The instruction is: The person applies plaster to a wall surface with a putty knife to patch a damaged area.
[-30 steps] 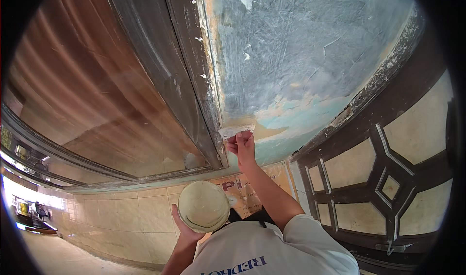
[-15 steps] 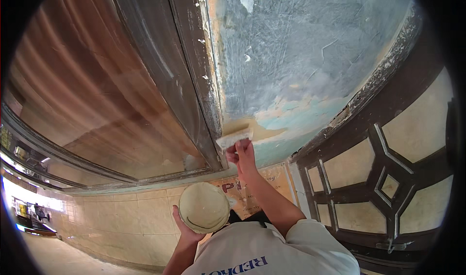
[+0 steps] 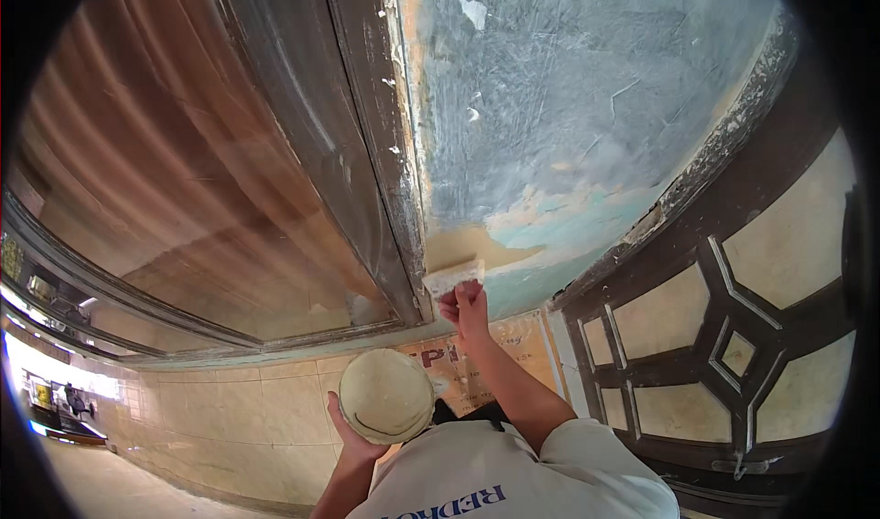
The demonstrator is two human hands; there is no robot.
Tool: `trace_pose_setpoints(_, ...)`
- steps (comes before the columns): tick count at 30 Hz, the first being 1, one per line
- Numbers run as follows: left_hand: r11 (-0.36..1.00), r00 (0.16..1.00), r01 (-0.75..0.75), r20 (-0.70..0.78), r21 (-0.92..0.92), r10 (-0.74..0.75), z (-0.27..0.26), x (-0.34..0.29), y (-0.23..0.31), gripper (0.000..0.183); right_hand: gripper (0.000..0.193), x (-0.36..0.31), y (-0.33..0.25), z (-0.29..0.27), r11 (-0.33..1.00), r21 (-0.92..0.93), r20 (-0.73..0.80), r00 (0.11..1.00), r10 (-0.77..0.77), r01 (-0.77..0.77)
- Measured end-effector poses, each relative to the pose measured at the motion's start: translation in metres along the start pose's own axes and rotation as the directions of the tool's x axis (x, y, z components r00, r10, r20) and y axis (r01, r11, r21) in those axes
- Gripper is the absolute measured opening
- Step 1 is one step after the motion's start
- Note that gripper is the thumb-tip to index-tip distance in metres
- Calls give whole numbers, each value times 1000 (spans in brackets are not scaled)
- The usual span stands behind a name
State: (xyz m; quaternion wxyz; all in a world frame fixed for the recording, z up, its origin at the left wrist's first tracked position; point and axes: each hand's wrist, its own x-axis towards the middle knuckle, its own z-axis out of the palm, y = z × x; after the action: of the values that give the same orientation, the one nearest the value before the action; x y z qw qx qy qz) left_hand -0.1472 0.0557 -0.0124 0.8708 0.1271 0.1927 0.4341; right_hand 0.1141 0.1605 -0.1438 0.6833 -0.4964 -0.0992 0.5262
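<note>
My right hand (image 3: 466,308) pinches a whitish putty knife (image 3: 455,279), its wide blade against the lower left part of the wall (image 3: 568,88). Just above the blade lies a smooth beige patch of wet putty (image 3: 477,247), spreading to the right over the pale blue paint. Lower and to the left, my left hand (image 3: 356,437) holds a round tub (image 3: 386,391) of pale putty from its left side and below. A dark curved groove runs through the putty in the tub.
A dark wooden window frame (image 3: 353,134) with glass and reddish-brown curtains (image 3: 165,134) borders the wall on the left. On the right stands a dark door with pale panels (image 3: 660,322). Beige tiles (image 3: 247,414) and an orange printed sign (image 3: 513,340) lie below.
My right hand has drawn the putty knife slightly down, baring more of the beige patch above it. My left hand and the tub stay nearly in place.
</note>
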Motion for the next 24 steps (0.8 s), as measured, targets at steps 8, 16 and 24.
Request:
trace_pose_setpoints(8,971,995,18,-102,237,6,-7,8,-4,86,24,16,-36,22,985,31,25,985,-173,172)
trace_pose_setpoints(16,993,994,47,-105,112,-35,-3,9,-2,89,28,-31,-57,59,995,50,-17,997,-81,82)
trace_pose_setpoints(24,938,999,-29,-31,345,43,-1,10,-3,83,31,-12,-32,31,999,7,-26,999,41,-40)
